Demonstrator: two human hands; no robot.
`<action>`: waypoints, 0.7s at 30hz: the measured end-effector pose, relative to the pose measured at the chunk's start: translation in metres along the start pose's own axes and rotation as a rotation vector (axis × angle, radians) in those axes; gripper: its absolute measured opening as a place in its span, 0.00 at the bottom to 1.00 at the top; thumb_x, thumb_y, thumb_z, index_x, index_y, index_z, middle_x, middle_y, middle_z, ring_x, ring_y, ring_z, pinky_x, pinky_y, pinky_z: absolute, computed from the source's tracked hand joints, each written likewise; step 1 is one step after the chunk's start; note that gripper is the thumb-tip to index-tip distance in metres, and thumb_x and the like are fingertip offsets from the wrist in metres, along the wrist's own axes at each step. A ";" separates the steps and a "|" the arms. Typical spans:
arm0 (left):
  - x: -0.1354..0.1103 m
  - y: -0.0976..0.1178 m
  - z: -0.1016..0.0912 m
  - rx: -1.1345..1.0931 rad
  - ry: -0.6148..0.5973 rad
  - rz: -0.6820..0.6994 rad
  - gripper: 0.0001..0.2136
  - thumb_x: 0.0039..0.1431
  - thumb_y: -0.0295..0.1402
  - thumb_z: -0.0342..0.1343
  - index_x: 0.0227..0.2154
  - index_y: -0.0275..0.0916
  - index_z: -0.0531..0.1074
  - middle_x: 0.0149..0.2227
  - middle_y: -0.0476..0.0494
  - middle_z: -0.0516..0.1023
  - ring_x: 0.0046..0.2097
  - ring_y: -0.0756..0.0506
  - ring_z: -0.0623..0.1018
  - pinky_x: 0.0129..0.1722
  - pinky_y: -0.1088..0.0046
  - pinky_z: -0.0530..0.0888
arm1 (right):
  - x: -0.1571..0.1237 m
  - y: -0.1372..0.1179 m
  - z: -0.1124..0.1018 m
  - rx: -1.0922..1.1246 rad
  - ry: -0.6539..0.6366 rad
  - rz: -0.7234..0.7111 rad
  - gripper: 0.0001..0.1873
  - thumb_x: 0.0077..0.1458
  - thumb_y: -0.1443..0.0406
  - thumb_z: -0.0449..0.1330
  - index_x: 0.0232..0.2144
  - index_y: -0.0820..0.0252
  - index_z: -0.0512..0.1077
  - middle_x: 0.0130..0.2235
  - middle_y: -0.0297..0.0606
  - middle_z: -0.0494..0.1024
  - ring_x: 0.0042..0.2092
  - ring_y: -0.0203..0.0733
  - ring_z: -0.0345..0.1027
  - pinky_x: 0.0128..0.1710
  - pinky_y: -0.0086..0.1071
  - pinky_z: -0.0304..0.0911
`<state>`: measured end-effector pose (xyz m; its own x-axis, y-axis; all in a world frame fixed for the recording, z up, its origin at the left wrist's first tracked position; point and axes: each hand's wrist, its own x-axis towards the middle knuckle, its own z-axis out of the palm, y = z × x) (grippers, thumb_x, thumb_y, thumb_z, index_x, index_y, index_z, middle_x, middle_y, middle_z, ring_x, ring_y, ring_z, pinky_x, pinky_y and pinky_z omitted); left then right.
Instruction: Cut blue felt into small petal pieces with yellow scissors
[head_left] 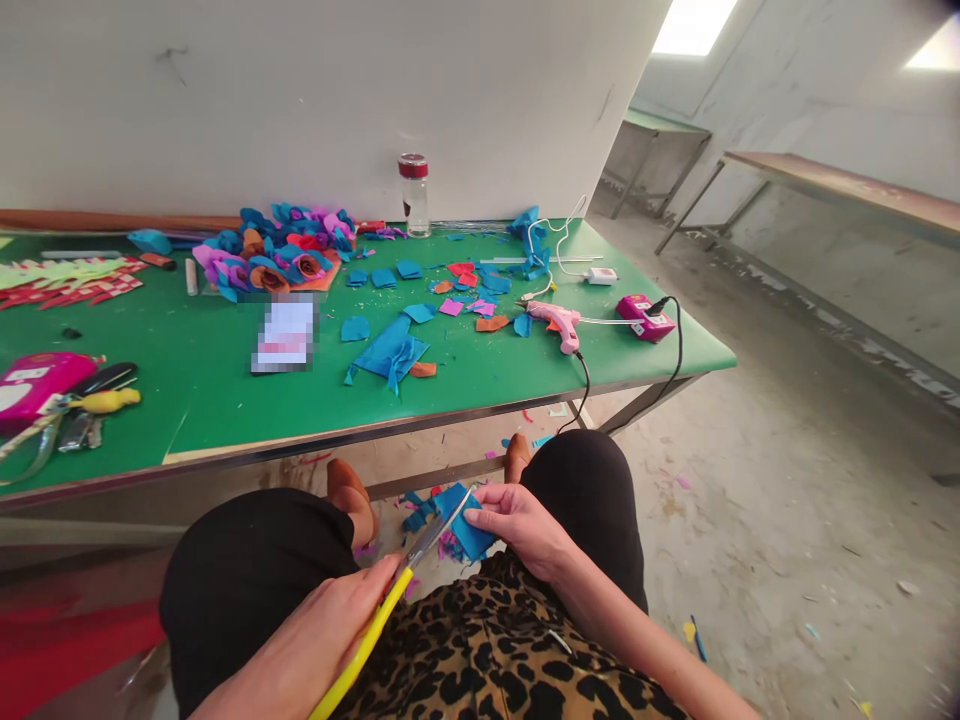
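My left hand [326,625] is wrapped round a pair of scissors [371,635] with yellow handles. The metal blades point up and to the right and lie along a piece of blue crepe paper [474,543]. Between thumb and fingers, my right hand [525,525] pinches that paper by its right edge, above my lap. Whether the blades are parted is hard to make out. Below the hands, blue and purple paper scraps [420,510] lie on the floor between my feet.
The green table [217,400] ahead carries paper flowers [277,250], cut blue pieces [390,350], a phone [285,335], a glass bottle [415,195], a pink glue gun [555,322] and a corded pink box [645,317]. Keys [79,430] lie at left. The gun's black cord hangs over the front edge.
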<state>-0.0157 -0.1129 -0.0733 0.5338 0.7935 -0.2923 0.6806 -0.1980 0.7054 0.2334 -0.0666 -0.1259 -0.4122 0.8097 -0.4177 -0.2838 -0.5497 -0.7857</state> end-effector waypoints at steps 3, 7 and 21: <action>-0.003 -0.003 -0.002 -0.006 0.027 -0.013 0.14 0.62 0.35 0.49 0.50 0.46 0.71 0.43 0.43 0.81 0.41 0.44 0.80 0.43 0.75 0.74 | -0.001 -0.001 -0.003 -0.009 -0.022 0.021 0.23 0.38 0.52 0.75 0.32 0.64 0.79 0.28 0.36 0.80 0.27 0.33 0.70 0.32 0.28 0.65; -0.003 -0.005 -0.004 0.006 0.027 -0.065 0.17 0.61 0.36 0.51 0.52 0.47 0.71 0.49 0.41 0.79 0.49 0.41 0.78 0.51 0.71 0.72 | -0.002 -0.003 -0.004 -0.014 -0.056 0.030 0.22 0.38 0.54 0.75 0.32 0.63 0.80 0.29 0.37 0.81 0.28 0.33 0.72 0.35 0.29 0.66; 0.001 -0.009 -0.001 -0.056 -0.017 -0.031 0.16 0.60 0.35 0.51 0.50 0.49 0.72 0.43 0.44 0.81 0.43 0.42 0.80 0.45 0.73 0.74 | -0.005 -0.006 0.000 -0.052 -0.117 0.056 0.23 0.39 0.54 0.75 0.35 0.63 0.81 0.31 0.37 0.82 0.31 0.34 0.73 0.39 0.29 0.66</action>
<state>-0.0219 -0.1103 -0.0794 0.5220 0.7887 -0.3248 0.6678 -0.1409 0.7309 0.2368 -0.0674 -0.1192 -0.5247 0.7472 -0.4078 -0.2136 -0.5793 -0.7866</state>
